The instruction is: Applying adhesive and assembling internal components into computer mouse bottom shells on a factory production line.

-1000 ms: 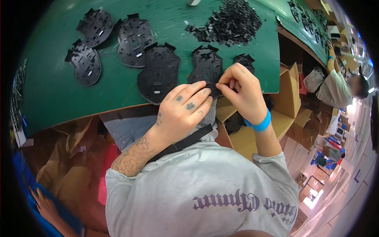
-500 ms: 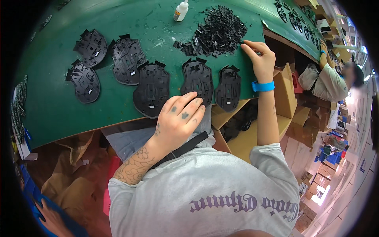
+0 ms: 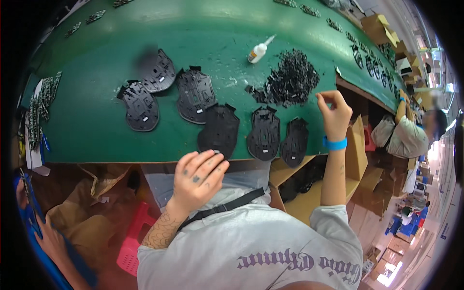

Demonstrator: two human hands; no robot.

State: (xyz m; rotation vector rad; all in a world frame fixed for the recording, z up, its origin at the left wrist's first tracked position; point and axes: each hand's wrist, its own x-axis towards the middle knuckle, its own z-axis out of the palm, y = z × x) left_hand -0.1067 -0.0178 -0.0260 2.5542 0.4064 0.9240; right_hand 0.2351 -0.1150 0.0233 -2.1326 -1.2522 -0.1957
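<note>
My left hand (image 3: 199, 178) is at the table's front edge, fingers stretched, fingertips at the lower edge of a black plastic shell (image 3: 220, 126) that looks like a computer mouse base. To its right lie two similar shells, a middle one (image 3: 264, 135) and a narrower-looking one (image 3: 294, 140). My right hand (image 3: 336, 116), with a blue wristband, hovers beside a heap of small black plastic pieces (image 3: 294, 77). Its thumb and forefinger are pinched together; whatever they hold is too small to make out.
Three more black shells (image 3: 195, 96) lie on the left of the green table (image 3: 96, 140). A small white bottle (image 3: 257, 53) lies beyond the heap. Circuit boards (image 3: 42, 104) are stacked far left. An open cardboard box (image 3: 355, 150) stands below on the right. Other people (image 3: 413, 133) are nearby.
The view has shifted, so the table's things appear lower and farther right. My left hand has moved left, from the middle shell to the one beside it. My right hand remains beside the heap.
</note>
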